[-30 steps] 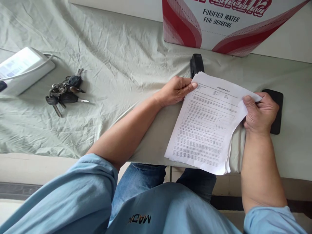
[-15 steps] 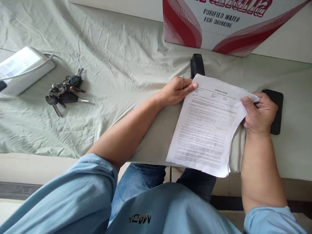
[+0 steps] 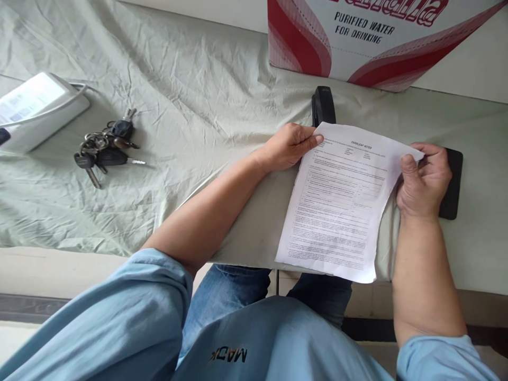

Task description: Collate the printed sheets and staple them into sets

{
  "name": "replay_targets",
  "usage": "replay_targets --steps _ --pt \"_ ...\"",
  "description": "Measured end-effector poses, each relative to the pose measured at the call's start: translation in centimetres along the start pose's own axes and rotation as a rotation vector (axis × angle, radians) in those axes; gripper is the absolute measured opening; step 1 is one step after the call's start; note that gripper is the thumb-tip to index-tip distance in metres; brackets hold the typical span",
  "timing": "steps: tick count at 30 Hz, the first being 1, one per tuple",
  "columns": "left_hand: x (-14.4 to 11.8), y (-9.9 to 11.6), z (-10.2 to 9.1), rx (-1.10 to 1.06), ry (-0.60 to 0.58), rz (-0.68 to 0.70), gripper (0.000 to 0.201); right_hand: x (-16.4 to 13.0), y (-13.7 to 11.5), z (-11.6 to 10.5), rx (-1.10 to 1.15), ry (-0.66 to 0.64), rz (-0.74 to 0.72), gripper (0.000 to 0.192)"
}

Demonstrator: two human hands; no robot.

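A thin stack of white printed paper sheets (image 3: 341, 201) is held at its two upper corners, tilted across the near edge of the worktop (image 3: 476, 243), which is covered with a creased pale green cloth (image 3: 178, 106). The upper left corner is pinched by the left hand (image 3: 288, 148), thumb on top and fingers curled beneath. The upper right corner is pinched by the right hand (image 3: 423, 182), thumb pressed on the top sheet.

The lower edge of the stack overhangs the worktop above the lap, so sheets could probably slide off and scatter if either pinch were loosened. The right corner is already bent, and a crease or tear could be caused by a harder pull. The layers could also be fanned out of line, since nothing visible binds them.

A black stapler (image 3: 323, 105) is partly covered by the paper's top edge, and a flat black phone-like object (image 3: 452, 185) is mostly hidden behind the right hand. The red-and-white cardboard box (image 3: 373, 37) is cut off at the top. The printed text is too small to be read beyond its heading. A bunch of keys (image 3: 106, 151) and a white device (image 3: 35, 108) lie well apart on the left.
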State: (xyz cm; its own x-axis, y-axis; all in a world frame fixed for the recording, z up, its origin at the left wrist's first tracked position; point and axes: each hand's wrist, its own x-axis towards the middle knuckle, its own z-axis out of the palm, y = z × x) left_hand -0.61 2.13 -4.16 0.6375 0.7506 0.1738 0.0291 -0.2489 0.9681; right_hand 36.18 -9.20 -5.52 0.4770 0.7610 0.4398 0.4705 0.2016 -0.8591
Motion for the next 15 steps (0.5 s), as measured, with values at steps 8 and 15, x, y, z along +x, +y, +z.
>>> replay_targets --steps 8,15 --pt "0.6 -0.9 0.6 -0.17 0.102 -0.035 0.078 0.1 -2.9 -2.1 0.257 -0.239 0.38 0.081" --pt "2.3 -2.4 1.4 -0.369 0.292 -0.039 0.091 -6.5 -8.6 -5.8 0.32 -0.132 0.569 0.118"
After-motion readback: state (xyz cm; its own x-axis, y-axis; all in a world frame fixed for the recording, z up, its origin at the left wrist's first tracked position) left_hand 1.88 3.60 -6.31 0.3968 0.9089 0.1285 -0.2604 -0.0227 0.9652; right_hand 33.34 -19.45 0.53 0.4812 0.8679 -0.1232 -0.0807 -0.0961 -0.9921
